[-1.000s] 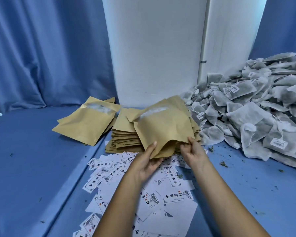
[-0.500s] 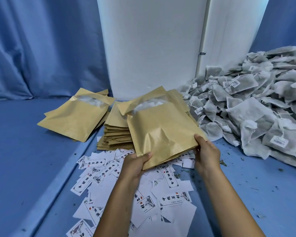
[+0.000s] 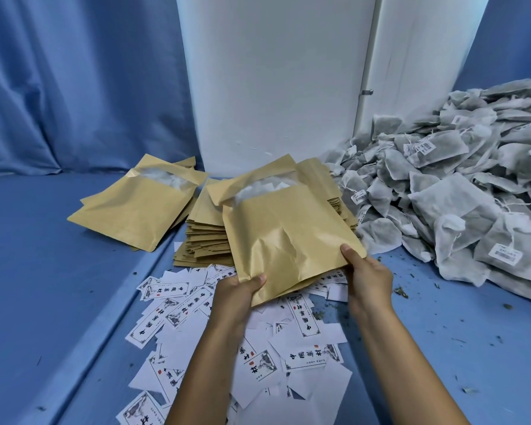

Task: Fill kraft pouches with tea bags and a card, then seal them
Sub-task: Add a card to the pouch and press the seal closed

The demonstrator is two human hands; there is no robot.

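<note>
At centre frame, a person's left hand (image 3: 242, 289) and right hand (image 3: 365, 274) pinch the bottom corners of a kraft pouch (image 3: 288, 237), its open mouth tilted away and showing white tea bags inside. It hangs above scattered printed cards (image 3: 307, 323), with the loose tea bag heap (image 3: 460, 191) at right. Tipped further, the unsealed pouch could likely spill its contents.

head view, looking forward and down, close
</note>
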